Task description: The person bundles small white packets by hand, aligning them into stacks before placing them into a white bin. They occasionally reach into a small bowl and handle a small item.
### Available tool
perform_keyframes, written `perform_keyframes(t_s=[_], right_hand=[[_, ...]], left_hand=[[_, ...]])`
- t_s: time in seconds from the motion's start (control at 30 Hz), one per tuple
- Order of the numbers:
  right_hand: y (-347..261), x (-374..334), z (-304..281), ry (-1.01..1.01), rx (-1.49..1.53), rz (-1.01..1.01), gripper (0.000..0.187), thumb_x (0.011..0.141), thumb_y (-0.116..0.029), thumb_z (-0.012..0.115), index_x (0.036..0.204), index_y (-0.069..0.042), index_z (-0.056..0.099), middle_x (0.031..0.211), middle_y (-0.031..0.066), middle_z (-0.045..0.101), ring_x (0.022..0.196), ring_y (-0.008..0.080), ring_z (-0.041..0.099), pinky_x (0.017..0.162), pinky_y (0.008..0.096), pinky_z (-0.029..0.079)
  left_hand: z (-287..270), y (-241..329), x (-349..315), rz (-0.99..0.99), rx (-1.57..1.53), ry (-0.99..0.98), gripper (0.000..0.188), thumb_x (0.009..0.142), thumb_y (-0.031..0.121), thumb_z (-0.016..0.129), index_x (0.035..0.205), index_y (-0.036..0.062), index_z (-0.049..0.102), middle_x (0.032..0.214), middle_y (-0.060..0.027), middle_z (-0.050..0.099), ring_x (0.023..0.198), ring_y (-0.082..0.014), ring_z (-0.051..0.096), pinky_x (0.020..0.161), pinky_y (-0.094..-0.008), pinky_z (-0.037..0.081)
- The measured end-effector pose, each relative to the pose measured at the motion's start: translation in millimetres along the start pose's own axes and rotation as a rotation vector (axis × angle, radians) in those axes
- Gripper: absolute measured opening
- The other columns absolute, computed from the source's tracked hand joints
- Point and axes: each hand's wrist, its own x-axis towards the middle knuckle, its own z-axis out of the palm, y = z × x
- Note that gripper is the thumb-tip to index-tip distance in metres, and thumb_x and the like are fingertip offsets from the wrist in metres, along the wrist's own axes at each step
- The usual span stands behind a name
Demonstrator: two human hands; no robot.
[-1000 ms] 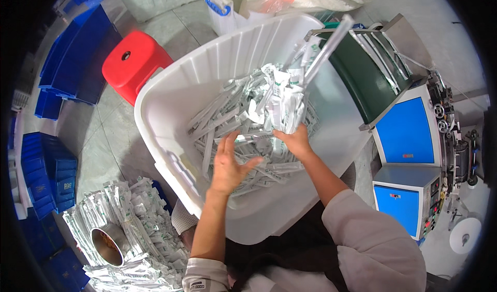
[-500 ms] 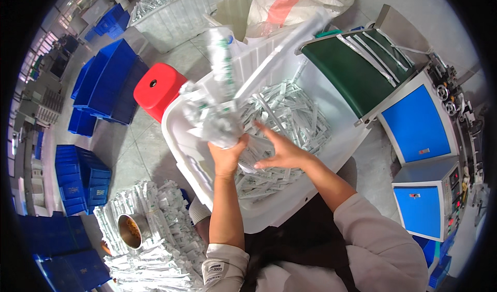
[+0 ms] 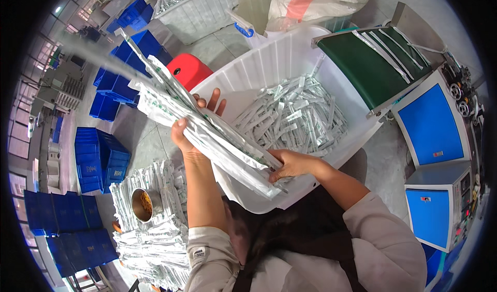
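Bundle [image 3: 220, 144] of slim white packets, one bundle, its packets overlapping too closely to count, slants across two bare hands above the near left side of one white tub [image 3: 240, 67]. The left hand [image 3: 187, 143] supports its middle, thumb on the near side, three visible fingertips spread apart on the far side. The right hand [image 3: 292, 163] grips the lower right end, thumb and fingers closed around it. The upper left end fans out, partly blurred. Inside the tub lies one loose heap [image 3: 295, 116] of packets, too many to count. At the tub's right, one green belt [image 3: 344, 59] carries about four strips [image 3: 381, 57], near two blue doors [image 3: 429, 121]. One red stool [image 3: 190, 72] stands beyond the tub's left side. At lower left, one metal cup [image 3: 156, 205], orange bits inside, sits among stacks [image 3: 155, 243] of packets. One white sack [image 3: 347, 2] with one red stripe rests behind the tub.
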Motion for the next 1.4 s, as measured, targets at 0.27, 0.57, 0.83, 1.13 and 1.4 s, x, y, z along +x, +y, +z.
perform_keyframes(t_s=[0.27,0.57,0.83,1.13,1.4], right_hand=[[42.6,-1.7,22.5,0.060,0.136,0.123,0.055,0.076,-0.013,0.065,0.123,0.001,0.042,0.107,0.0070,0.056,0.094,0.0161,0.052,0.081,0.0277,0.043],[-39.2,-77.7,34.4,0.353,0.294,0.196,0.069,0.079,0.003,0.048,0.140,-0.008,0.017,0.080,0.0044,0.054,0.058,0.0081,0.047,0.052,0.0218,0.040],[-9.2,-164.2,29.0,0.625,0.073,0.358,0.030,0.090,-0.015,0.045,0.117,-0.003,0.051,0.056,-0.0041,0.040,0.047,0.0042,0.036,0.042,0.0208,0.030],[-24.0,-12.1,16.1,0.686,-0.124,-0.191,0.067,0.078,-0.029,0.066,0.128,0.003,0.036,0.124,0.0204,0.045,0.115,0.0271,0.044,0.094,0.0352,0.037],[6.5,-31.0,120.6,0.017,0.649,0.302,0.064,0.073,-0.025,0.072,0.123,0.001,0.041,0.112,0.0104,0.052,0.103,0.0197,0.050,0.087,0.0330,0.042]], left_hand=[[18.6,0.4,14.7,-0.108,-0.052,-0.038,0.055,0.058,0.023,0.068,0.102,-0.0028,0.048,0.084,-0.0094,0.052,0.089,-0.0239,0.053,0.088,-0.0368,0.044],[3.6,-13.6,18.5,0.020,-0.061,0.146,0.042,0.064,0.010,0.060,0.100,-0.0076,0.050,0.087,-0.0189,0.058,0.096,-0.0362,0.055,0.089,-0.0477,0.045],[-62.9,46.8,32.2,0.113,0.015,0.217,0.039,0.065,0.013,0.057,0.100,-0.0045,0.052,0.089,-0.0155,0.060,0.082,-0.0304,0.059,0.079,-0.0414,0.051],[-16.9,26.6,-10.9,-0.200,-0.164,0.025,0.056,0.050,0.015,0.061,0.101,-0.0038,0.050,0.087,-0.0131,0.054,0.079,-0.0250,0.054,0.070,-0.0340,0.047],[-6.4,-59.1,-140.1,-0.347,-0.499,-0.106,0.079,0.060,0.030,0.072,0.128,0.0064,0.036,0.106,-0.0202,0.052,0.099,-0.0356,0.053,0.084,-0.0495,0.047]])
